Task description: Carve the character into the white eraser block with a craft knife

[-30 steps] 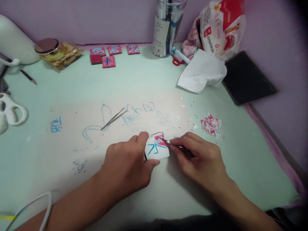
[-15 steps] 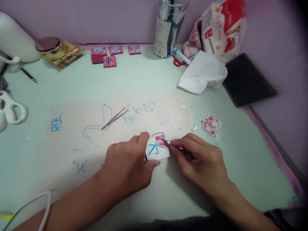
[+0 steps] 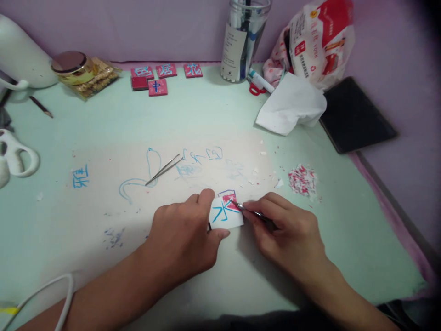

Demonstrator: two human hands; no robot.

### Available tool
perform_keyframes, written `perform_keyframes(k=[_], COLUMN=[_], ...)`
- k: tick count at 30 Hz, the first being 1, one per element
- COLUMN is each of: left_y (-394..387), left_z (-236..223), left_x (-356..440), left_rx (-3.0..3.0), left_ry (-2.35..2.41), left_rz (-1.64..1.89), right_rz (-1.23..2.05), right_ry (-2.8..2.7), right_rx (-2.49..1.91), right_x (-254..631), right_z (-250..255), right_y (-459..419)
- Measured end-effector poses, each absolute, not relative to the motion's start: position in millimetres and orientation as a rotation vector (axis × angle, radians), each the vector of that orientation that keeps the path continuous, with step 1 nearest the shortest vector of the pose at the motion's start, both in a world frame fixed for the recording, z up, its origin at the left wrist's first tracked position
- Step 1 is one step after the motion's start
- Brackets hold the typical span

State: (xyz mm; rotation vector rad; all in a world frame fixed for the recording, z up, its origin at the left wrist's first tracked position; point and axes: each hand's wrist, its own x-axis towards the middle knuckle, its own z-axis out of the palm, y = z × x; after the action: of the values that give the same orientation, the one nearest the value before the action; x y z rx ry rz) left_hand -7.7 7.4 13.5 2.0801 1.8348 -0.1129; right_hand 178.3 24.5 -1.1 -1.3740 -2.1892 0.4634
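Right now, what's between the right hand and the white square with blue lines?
A thin tool, held in the right hand, reaches to the red patch on the white square; the head view shows this.

White tile (image 3: 225, 212) — blue-stroked (partly red)

Between your two hands there is a small square tile (image 3: 217, 221), gripped by your left hand (image 3: 188, 232) on its left side, with the thumb along the near edge. Its upper face is mostly white and carries bright blue strokes of a character; the far corner, toward your right hand (image 3: 291, 232), shows a pinkish-red patch. Whether it lies fully flat, you cannot tell from this view. In your right hand you hold a slim metal carving knife (image 3: 260, 214), in the manner of a pen. It slants away and toward your left hand, with its tip at the red patch.
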Motion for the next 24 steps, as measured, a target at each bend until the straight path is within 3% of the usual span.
perform_keyframes(k=[24], left_y=[7.6], left_z=[15.1], left_x=[-7.8], left_rx=[2.079], left_ry=[1.821], left_rz=[-0.121], right_rz=[0.260], right_ry=[-2.285], right_rx=[-1.415], right_x=[175.2], right_z=[-0.3], right_y=[20.2])
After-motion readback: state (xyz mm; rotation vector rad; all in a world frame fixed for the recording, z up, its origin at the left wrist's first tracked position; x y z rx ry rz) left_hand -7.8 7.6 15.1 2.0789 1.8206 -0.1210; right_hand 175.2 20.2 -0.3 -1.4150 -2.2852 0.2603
